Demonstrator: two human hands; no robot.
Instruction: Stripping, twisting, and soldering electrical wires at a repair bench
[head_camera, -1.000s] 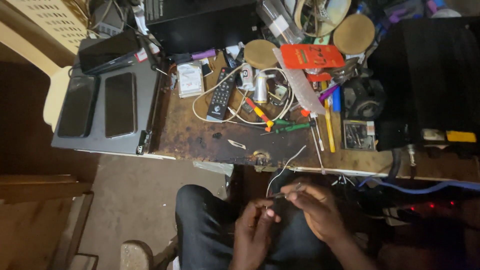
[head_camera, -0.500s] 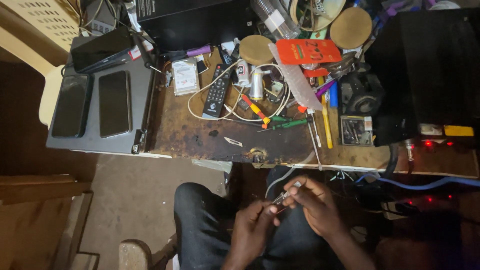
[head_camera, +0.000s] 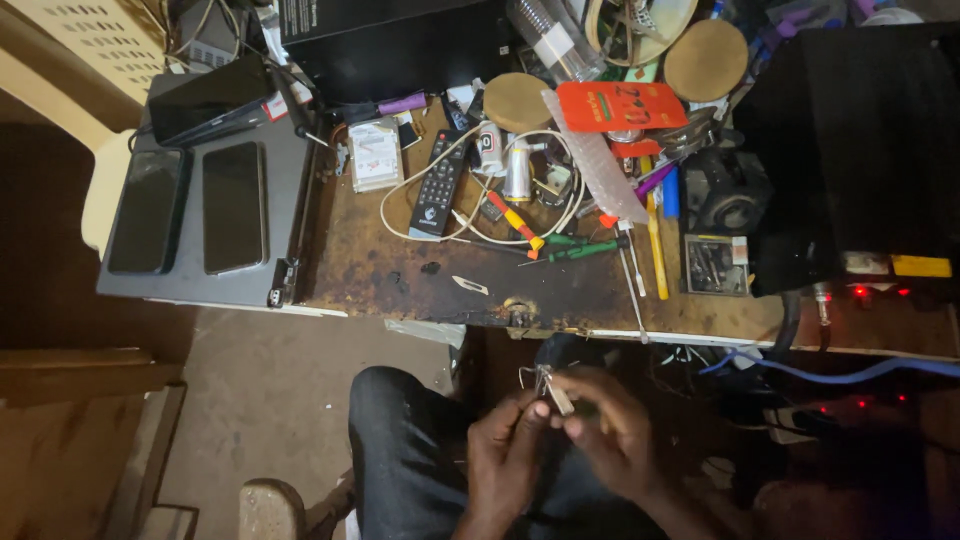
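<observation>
**Two hands pinch a small wired part over the lap, below a cluttered table**

Head view: A seated person holds both hands together above dark trousers (head_camera: 420, 450), just below the front edge of the table (head_camera: 400, 280). The left hand (head_camera: 505, 455) and right hand (head_camera: 610, 440) meet at a small metal part (head_camera: 548, 385) with thin wires sticking out to its left. The fingers (head_camera: 535, 412) of both hands are closed narrowly around it, so the part sits between the fingertips, well clear of the table.

Compared with half a second ago, the hands have stayed in the lap and kept their pinch; the part now sits a little more upright, and the view has shifted slightly.

On the table lie a black remote control (head_camera: 438, 185), a green-handled screwdriver (head_camera: 575, 250), a white cable (head_camera: 420, 195), an orange card (head_camera: 620, 105) and two dark phones (head_camera: 190, 210) on a grey laptop (head_camera: 285, 200).
</observation>
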